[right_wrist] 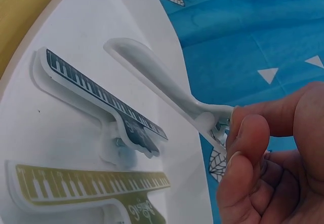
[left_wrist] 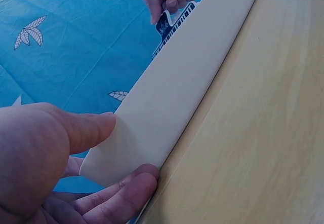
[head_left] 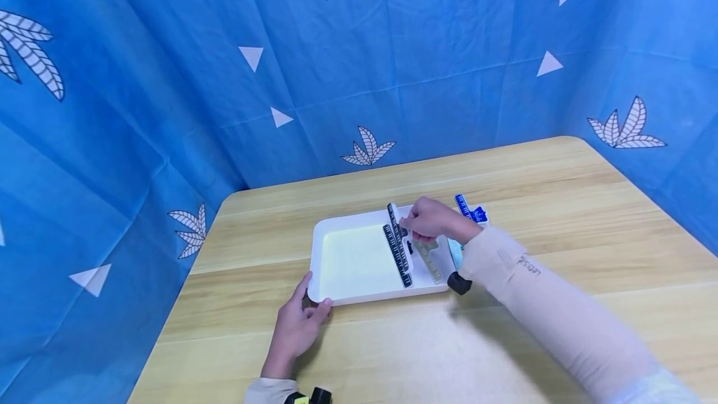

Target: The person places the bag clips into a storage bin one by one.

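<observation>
My left hand (head_left: 297, 323) holds the near-left corner of a white tray (head_left: 348, 267), with the thumb on one side of its wall and fingers on the other, as the left wrist view shows. Over the tray's right half, my right hand (head_left: 430, 218) pinches the handle of a long clip (right_wrist: 152, 72) with a black piano-key strip. Its jaws look closed and it stands tilted above the tray floor. Another black piano-key clip (right_wrist: 101, 95) lies in the tray below it. Beside that lies a gold piano-key clip (right_wrist: 86, 186), partly covered by my right hand in the head view.
A dark blue clip (head_left: 463, 206) lies at the tray's right end. A light blue clip (head_left: 455, 255) is half hidden by my right sleeve; whether it lies in the tray I cannot tell. The wooden table (head_left: 252, 229) backs onto a blue curtain (head_left: 336, 61).
</observation>
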`<move>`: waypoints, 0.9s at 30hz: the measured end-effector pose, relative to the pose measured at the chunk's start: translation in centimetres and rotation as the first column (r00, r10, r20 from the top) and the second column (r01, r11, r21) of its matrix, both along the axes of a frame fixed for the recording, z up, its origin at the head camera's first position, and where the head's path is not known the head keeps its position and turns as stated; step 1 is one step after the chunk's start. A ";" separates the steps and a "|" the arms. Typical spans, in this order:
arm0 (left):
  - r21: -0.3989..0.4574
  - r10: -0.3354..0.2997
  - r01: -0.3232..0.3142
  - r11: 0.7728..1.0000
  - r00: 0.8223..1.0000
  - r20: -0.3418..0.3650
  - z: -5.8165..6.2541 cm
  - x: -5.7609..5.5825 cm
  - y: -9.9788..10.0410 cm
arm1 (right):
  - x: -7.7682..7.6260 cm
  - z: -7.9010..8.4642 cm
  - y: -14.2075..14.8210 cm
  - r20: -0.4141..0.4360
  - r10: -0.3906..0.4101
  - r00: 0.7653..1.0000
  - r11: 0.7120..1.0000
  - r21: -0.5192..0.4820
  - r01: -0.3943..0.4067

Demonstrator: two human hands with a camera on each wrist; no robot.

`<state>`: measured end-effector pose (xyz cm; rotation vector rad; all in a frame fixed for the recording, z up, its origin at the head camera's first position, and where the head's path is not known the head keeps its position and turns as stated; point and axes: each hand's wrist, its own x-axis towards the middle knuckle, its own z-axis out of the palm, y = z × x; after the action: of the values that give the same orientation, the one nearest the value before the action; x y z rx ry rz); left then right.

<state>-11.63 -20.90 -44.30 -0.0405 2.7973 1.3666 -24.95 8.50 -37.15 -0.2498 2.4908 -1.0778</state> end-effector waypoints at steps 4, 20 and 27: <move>0.008 0.002 -0.002 1.000 1.000 0.006 -0.1 0.0 -0.1 | 0.0 -0.1 -0.4 0.006 0.009 1.000 1.000 -0.008 -0.009; 0.006 0.005 -0.005 1.000 1.000 0.011 -0.2 -0.1 -0.1 | -0.4 -0.5 -1.5 0.017 0.031 0.999 0.999 0.007 -0.031; 0.007 0.000 0.000 1.000 1.000 0.008 -0.3 -0.2 -0.1 | -0.6 -0.6 -2.0 0.035 0.016 0.999 0.998 0.061 -0.018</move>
<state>-11.82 -21.03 -44.58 -0.0458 2.7863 1.3724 -25.58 6.50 -37.75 -0.2324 2.4822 -0.9888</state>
